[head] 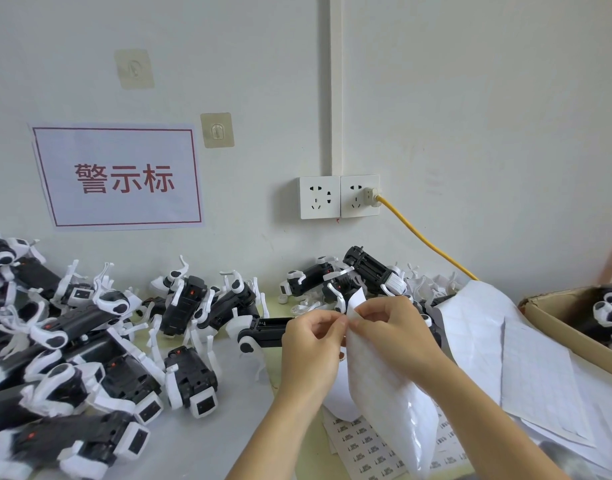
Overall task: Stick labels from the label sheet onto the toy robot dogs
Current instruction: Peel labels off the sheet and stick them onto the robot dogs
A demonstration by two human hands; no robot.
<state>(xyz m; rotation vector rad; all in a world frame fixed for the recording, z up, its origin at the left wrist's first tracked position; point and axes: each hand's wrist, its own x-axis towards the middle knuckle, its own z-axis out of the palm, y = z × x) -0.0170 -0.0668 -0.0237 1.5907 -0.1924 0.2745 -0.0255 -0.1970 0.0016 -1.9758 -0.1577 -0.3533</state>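
Both hands meet at the top edge of the label sheet (377, 386), which hangs down from them with its long axis nearly vertical, lower end toward the person. The left hand (309, 344) pinches the sheet's edge between thumb and curled fingers. The right hand (384, 327) pinches a small white corner (355, 299) that stands up above the sheet; it looks like a label or a backing corner being peeled, but I cannot tell which.

The nearest dog (259, 334) lies just left of the sheet, behind the left hand, its black body lying across, so I judge the left hand is nearer to it. More dogs (90, 341) are piled further left of the sheet, and another group is behind it by the wall (471, 98).

The table (207, 438) is pale. Right of the sheet lie used sheets (526, 368) and a box (571, 306). Printed labels (367, 445) lie under the sheet.
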